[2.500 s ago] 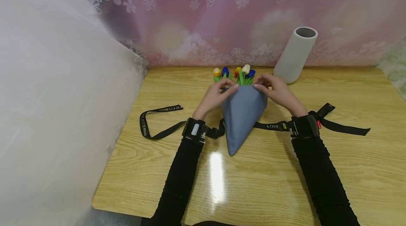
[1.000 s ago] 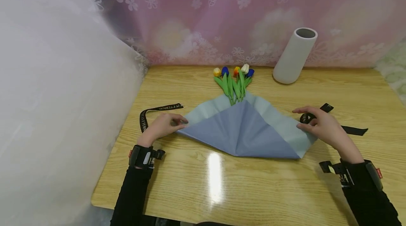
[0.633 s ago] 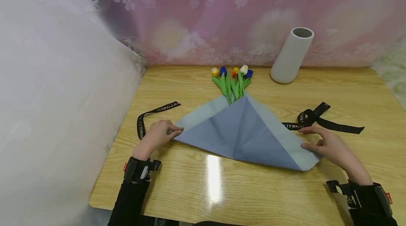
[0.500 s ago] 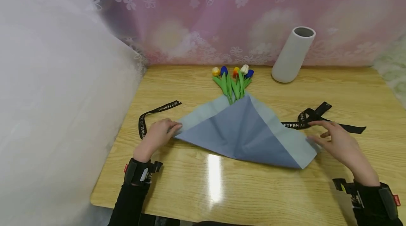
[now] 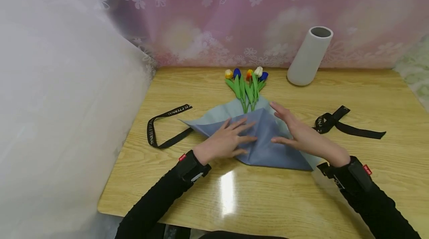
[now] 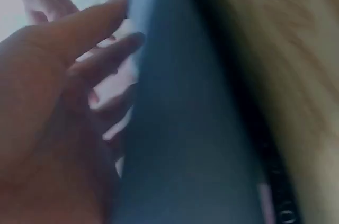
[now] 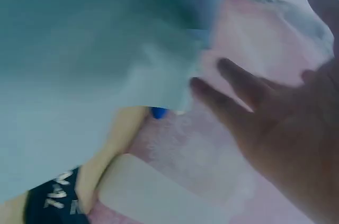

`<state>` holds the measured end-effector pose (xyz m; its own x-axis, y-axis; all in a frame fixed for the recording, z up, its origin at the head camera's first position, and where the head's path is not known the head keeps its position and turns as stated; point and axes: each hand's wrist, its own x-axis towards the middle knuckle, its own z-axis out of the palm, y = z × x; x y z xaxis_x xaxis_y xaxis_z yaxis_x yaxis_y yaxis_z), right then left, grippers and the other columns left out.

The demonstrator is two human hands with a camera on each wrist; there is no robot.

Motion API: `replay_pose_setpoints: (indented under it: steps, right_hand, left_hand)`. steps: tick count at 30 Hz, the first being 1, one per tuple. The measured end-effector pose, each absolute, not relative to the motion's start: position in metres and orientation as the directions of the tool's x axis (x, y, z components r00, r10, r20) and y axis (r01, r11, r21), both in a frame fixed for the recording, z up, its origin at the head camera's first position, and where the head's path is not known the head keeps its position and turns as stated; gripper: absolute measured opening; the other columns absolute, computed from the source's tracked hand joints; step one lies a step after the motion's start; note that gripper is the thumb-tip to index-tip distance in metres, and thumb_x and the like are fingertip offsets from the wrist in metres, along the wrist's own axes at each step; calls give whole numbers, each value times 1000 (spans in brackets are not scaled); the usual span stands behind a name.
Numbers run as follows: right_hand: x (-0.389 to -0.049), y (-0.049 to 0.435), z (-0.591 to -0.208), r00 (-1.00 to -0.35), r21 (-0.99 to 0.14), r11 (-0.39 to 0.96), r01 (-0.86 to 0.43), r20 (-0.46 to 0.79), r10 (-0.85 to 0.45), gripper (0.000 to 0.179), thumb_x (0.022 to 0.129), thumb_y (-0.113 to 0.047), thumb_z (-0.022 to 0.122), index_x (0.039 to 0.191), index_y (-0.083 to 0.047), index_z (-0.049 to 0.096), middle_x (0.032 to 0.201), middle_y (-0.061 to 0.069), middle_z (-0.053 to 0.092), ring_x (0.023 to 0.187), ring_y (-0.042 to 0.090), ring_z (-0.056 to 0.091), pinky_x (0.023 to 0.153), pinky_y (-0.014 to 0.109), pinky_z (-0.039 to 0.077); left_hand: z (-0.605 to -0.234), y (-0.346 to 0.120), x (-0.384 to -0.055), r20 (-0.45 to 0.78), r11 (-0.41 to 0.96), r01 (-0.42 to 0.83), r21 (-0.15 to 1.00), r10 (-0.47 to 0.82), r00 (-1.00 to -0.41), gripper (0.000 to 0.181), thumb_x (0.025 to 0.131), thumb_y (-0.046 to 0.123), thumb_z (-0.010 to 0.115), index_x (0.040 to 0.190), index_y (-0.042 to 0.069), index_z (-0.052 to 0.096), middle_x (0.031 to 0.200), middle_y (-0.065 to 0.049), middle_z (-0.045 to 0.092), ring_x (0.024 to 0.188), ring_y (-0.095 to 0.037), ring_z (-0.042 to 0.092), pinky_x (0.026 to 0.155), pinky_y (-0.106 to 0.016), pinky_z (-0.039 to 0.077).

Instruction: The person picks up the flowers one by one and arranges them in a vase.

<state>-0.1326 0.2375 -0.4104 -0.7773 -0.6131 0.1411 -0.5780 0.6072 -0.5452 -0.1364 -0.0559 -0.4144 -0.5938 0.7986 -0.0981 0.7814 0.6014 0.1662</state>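
A bunch of tulips (image 5: 242, 88), yellow, blue, orange and white, lies with its lower stems tucked under a folded sheet of blue wrapping paper (image 5: 268, 153) with a paler green-blue side. My left hand (image 5: 228, 138) is spread over the paper's left half, fingers straight and apart. Over its right half is my right hand (image 5: 298, 131), fingers extended and thumb held away. In the left wrist view the fingertips of the left hand (image 6: 47, 102) come right up to the paper (image 6: 180, 102). The right wrist view has the right hand (image 7: 286, 123) beside the pale paper (image 7: 79, 86), gripping nothing.
Black lettered ribbon (image 5: 151, 131) runs under the paper from the left, and its looped end (image 5: 360, 131) emerges at the right. At the back right a white vase (image 5: 308, 60) stands near the pink floral curtain (image 5: 187, 26). The wooden table (image 5: 275, 201) has its front edge close to me.
The paper was wrapped up as a cone at the tulips, then spread out flat with both hands at its corners. Now both hands have let go and moved inward over its middle.
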Motion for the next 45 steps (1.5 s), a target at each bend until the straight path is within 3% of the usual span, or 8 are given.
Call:
replay_pose_setpoints:
  steps: [4, 7, 11, 16, 24, 31, 41, 45]
  right_hand:
    - [-132, 242, -432, -791, -524, 704, -479, -91, -606, 106, 93, -45, 72, 164, -23, -3, 160, 31, 26, 133, 51, 47, 92, 59, 51]
    - [-123, 249, -443, -788, -504, 731, -461, -147, -598, 108, 90, -54, 71, 164, -21, 0, 160, 31, 27, 133, 51, 47, 97, 60, 48]
    - [-112, 253, -448, -788, -481, 718, -502, -88, -610, 97, 92, -48, 72, 164, -15, 15, 161, 27, 29, 138, 49, 43, 104, 65, 41]
    - [-103, 262, -457, -774, -360, 728, -583, -26, -632, 70, 98, -36, 66, 158, -12, 37, 162, 23, 28, 141, 49, 38, 102, 76, 34]
    - [-83, 271, -461, -774, -256, 746, -615, 16, -633, 68, 95, -20, 73, 155, -31, 43, 159, 22, 33, 133, 51, 47, 90, 78, 41]
    - [-83, 270, -456, -774, -343, 741, -577, -60, -630, 54, 99, -26, 67, 150, -35, 51, 161, 20, 31, 140, 54, 35, 92, 82, 35]
    - [-132, 266, -448, -752, -406, 731, -548, -144, -643, 52, 101, -33, 62, 151, -28, 50, 162, 24, 26, 144, 55, 27, 99, 82, 29]
    - [-148, 265, -446, -753, -417, 730, -542, -145, -642, 56, 101, -33, 63, 154, -23, 47, 163, 25, 25, 146, 55, 24, 101, 82, 27]
  left_hand:
    - [-430, -63, -133, -245, 693, 692, 202, 720, -650, 65, 99, 52, 58, 158, 34, 37, 169, -5, 18, 156, -30, 12, 119, -64, 22]
    - [-441, -73, -123, -261, 734, 631, 252, 679, -686, 71, 100, 53, 55, 162, 33, 26, 170, -6, 15, 156, -32, 13, 117, -67, 23]
    - [-448, -84, -109, -215, 753, 605, 259, 656, -724, 74, 101, 52, 53, 163, 25, 23, 169, -9, 16, 155, -35, 14, 117, -68, 23]
    - [-452, -101, -103, -169, 746, 591, 307, 654, -738, 67, 105, 45, 51, 162, 20, 26, 169, -14, 15, 155, -37, 13, 119, -66, 17]
    - [-454, -129, -100, -142, 753, 590, 289, 644, -752, 57, 108, 34, 49, 161, 20, 32, 168, -13, 17, 155, -37, 13, 118, -68, 17]
    - [-452, -133, -103, -158, 763, 571, 303, 632, -759, 56, 107, 35, 51, 160, 23, 34, 168, -13, 19, 154, -40, 13, 116, -72, 17]
    - [-451, -136, -145, -204, 764, 533, 364, 623, -755, 58, 108, 32, 50, 161, 22, 30, 169, -14, 12, 155, -41, 8, 117, -72, 11]
    - [-453, -136, -166, -177, 763, 525, 377, 616, -768, 62, 105, 31, 57, 161, 20, 32, 169, -16, 13, 154, -43, 11, 115, -74, 13]
